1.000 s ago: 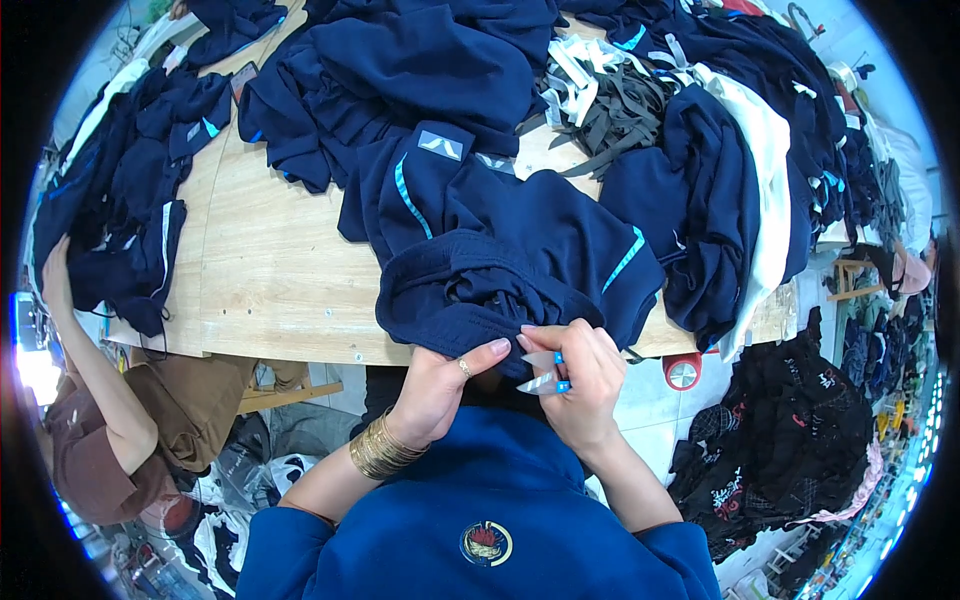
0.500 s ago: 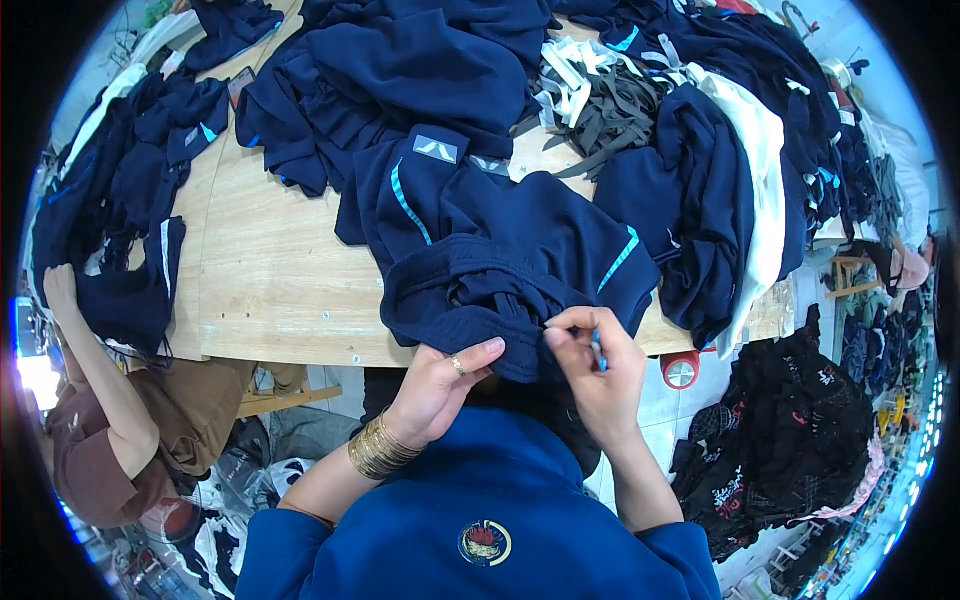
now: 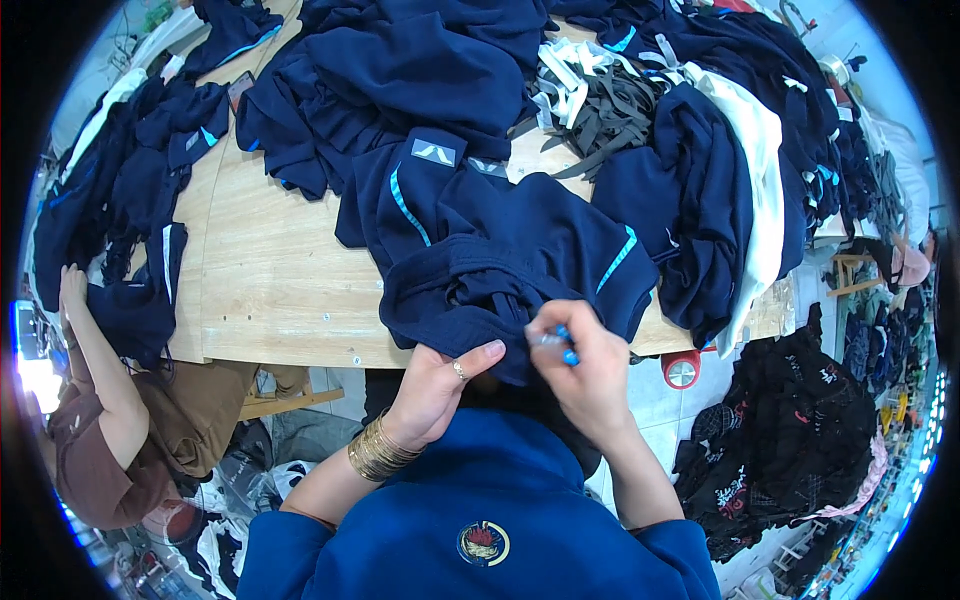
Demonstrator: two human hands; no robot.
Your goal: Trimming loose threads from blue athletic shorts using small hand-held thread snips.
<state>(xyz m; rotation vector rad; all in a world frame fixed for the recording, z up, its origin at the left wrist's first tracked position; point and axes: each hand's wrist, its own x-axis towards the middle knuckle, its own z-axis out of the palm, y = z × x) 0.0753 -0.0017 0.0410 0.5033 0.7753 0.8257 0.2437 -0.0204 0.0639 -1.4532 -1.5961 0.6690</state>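
Note:
A navy garment (image 3: 540, 225) with a gathered waistband (image 3: 450, 315) and light blue stripes lies over the table's front edge, waistband towards me. My left hand (image 3: 435, 385) pinches the near edge of that waistband, thumb on top and the other fingers hidden beneath. Close to the right of it, my right hand (image 3: 585, 370) is closed around a small blue tool (image 3: 569, 354) at the waistband's edge. Motion blur hides the tool's exact kind and its tip, and I cannot tell whether it touches the cloth.
Piled navy cloth (image 3: 410, 80) covers the far side of the wooden table (image 3: 270, 270). Grey and white strips (image 3: 605, 110) lie beyond, near more navy garments (image 3: 690, 190). A co-worker's hand (image 3: 75, 290) rests on navy cloth at left. A dark heap (image 3: 780, 440) lies at lower right.
My right hand has shifted slightly left along the waistband and turned, with the blue tool in it. My left hand is nearly still. The co-worker's arm at left has moved a little.

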